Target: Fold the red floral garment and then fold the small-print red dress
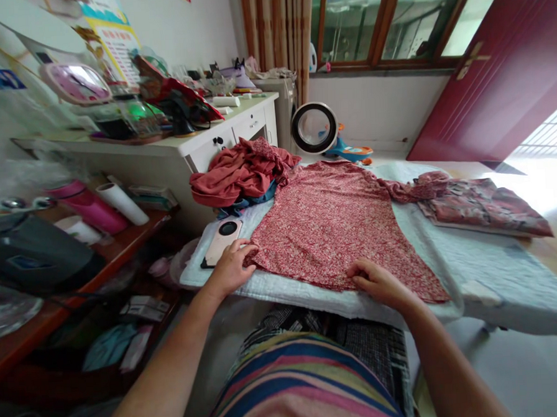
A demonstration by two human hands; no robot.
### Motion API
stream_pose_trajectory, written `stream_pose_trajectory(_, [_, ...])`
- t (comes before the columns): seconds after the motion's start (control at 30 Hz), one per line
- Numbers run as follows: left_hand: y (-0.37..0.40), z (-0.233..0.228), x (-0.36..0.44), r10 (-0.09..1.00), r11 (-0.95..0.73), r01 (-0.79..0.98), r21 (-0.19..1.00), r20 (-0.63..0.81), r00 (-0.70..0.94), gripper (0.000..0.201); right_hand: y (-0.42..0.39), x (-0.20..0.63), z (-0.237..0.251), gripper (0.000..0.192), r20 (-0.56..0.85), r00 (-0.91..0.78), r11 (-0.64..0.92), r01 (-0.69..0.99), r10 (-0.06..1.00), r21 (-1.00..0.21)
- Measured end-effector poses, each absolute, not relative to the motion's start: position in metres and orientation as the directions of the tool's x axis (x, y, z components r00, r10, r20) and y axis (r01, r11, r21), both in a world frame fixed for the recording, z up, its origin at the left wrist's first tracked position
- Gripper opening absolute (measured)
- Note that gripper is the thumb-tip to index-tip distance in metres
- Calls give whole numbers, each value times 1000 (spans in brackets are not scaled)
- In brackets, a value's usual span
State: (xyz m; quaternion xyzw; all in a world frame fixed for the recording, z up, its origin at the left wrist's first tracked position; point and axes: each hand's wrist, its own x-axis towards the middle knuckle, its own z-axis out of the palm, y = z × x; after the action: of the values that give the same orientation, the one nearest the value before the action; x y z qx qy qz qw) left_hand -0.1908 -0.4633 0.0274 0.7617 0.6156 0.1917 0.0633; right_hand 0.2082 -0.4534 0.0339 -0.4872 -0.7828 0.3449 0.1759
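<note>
A red blouse [326, 224] with a small pale pattern lies spread on a light blue padded cloth [311, 299], its hem towards me. My left hand [232, 268] pinches the left corner of that hem between thumb and fingers. At the middle of the hem, my right hand [376, 281] is closed with curled fingers on the fabric edge; the exact grip is partly hidden. One sleeve stretches out to the right. Just beyond my left hand lies a phone [222, 241] with a round dark camera ring.
Crumpled red clothes [239, 173] are heaped at the back left. A folded patterned garment [488, 204] lies on the right. A cluttered white desk [163, 144] and a low shelf [122, 261] with a pink bottle [89, 206] stand on the left. Behind is a red door [495, 66].
</note>
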Motion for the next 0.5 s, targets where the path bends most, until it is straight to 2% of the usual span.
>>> stream_pose_trajectory(0.17, [-463,28,-185,952,-237,914,329,266,151,20,-452,210,34,10,-116,-457,225,623,882,-749])
stream_pose_trajectory(0.23, [-462,30,-186,943,-233,926,298,301,140,20,-452,211,34,11,-127,-448,203,617,885,-761])
stream_pose_trajectory(0.37, [-466,39,-192,918,-239,960,143,356,175,24,-452,212,34,11,-175,-435,148,614,883,-776])
stream_pose_trajectory(0.5, [-476,44,-194,923,-228,974,-8,318,219,23,-452,211,36,11,-181,-442,143,604,878,-784])
